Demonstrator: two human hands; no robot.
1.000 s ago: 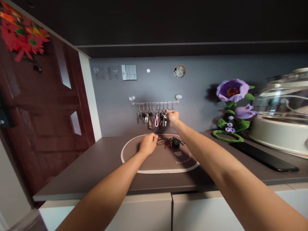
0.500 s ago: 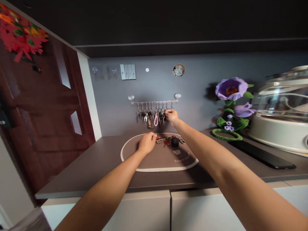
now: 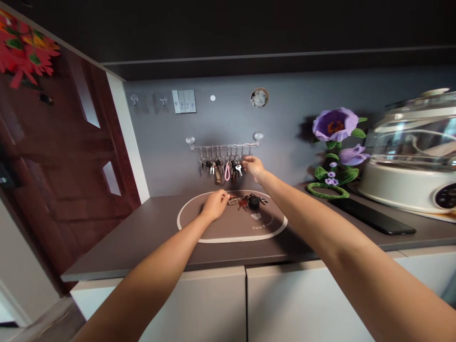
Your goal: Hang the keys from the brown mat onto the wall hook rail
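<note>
My right hand [image 3: 253,167] is raised at the right end of a clear hook rail [image 3: 224,147] on the wall. Its fingers are stretched out and slightly apart, just beside a silver key [image 3: 238,169] hanging there. Several more bunches hang along the rail, among them a pink loop [image 3: 227,171] and a brown tag [image 3: 218,177]. Low over the oval mat [image 3: 228,236], my left hand [image 3: 215,204] is closed, its fingertips at the left end of a row of keys and key rings [image 3: 242,203]. A small red piece shows at those fingertips; what they pinch is hidden. A black fob [image 3: 254,201] lies farther right.
Purple felt flowers [image 3: 335,126] with a green ring base, a black phone [image 3: 372,216] and a white appliance with a clear cover [image 3: 399,185] stand or lie to the right. A dark cabinet [image 3: 228,33] overhangs the counter [image 3: 142,237]. A red-brown door [image 3: 71,190] is at left.
My right hand's fingers have loosened and drawn slightly away from the hanging keys, and a silver key now shows plainly there. My left hand stays at the mat. The view has shifted slightly.
</note>
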